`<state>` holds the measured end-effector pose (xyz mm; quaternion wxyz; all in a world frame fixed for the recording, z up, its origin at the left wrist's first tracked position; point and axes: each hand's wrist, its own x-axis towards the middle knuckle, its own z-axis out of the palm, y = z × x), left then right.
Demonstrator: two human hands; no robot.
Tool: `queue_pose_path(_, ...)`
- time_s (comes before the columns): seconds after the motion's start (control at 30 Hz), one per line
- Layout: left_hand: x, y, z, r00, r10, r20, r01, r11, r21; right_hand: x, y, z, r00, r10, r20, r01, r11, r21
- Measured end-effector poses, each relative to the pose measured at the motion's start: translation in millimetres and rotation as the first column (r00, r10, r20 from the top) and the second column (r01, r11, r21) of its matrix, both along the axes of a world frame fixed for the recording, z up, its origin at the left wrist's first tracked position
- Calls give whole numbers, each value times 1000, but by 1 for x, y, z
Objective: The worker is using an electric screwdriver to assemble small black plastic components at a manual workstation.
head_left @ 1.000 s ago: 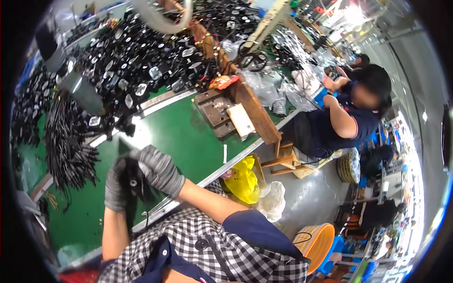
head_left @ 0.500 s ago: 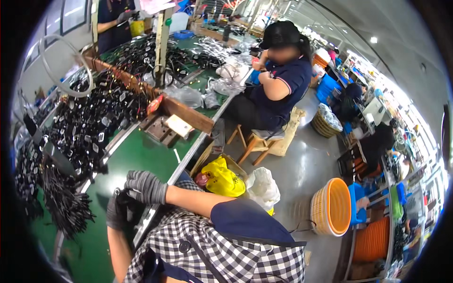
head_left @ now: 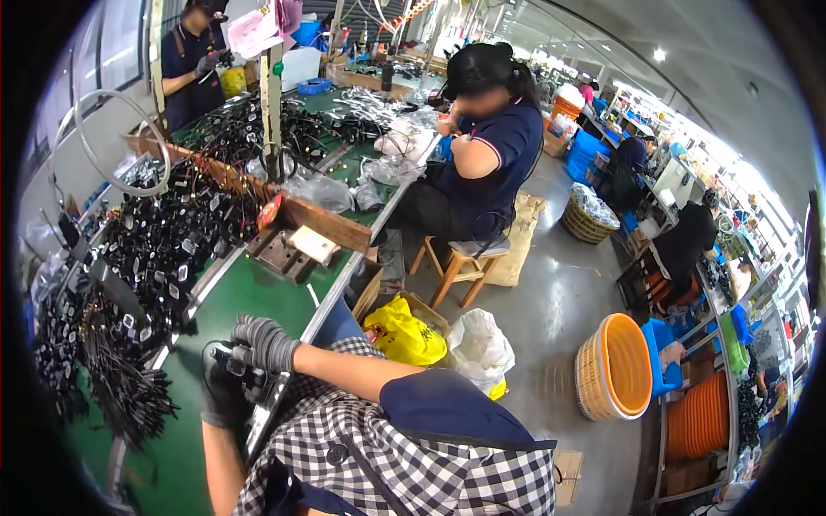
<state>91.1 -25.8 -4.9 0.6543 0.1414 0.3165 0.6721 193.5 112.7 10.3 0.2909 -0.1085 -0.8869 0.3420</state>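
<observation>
My left hand [head_left: 225, 397], in a dark grey glove, is closed round a small black part [head_left: 233, 362] above the near edge of the green bench. My right hand [head_left: 267, 344], in a grey striped glove, is closed with its fingertips on the same part. A pale glint shows at the part's top, and a thin dark cord seems to loop beside it. The gloves cover most of it, so its exact kind is unclear. To the left of my hands lies a bundle of black cables [head_left: 125, 387], beside a large heap of small black pieces [head_left: 163, 245].
A wooden divider [head_left: 323, 222] crosses the bench, with a metal block [head_left: 282, 253] before it. To the right, a co-worker [head_left: 490, 163] sits on a wooden stool [head_left: 456, 273]. Yellow bag [head_left: 404, 331], white bag [head_left: 480, 348] and orange basket [head_left: 615, 365] stand on the floor.
The view has shifted a little. My hands stay together at the bench edge; the black part shows more clearly between them. A far co-worker at upper left has come more into view.
</observation>
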Motion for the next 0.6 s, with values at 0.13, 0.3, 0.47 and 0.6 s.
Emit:
queue_pose_path(0.13, 20, 0, 27, 994, 71, -82, -76, 996, -53, 2, 1, -4, 998, -63, 21, 63, 997, -38)
queue_pose_path(0.3, 24, 6, 38, 981, 10, -193, -34, 991, -126, -1, 6, -41, 993, -54, -106, 43, 994, -104)
queue_pose_path(0.47, 12, 13, 22, 951, -109, -291, 63, 985, -163, -1, 12, -54, 987, -43, -153, 10, 977, -213)
queue_pose_path(0.6, 10, 13, 28, 975, -103, -195, 86, 992, -91, -3, 10, -54, 987, -83, -140, 58, 983, -175)
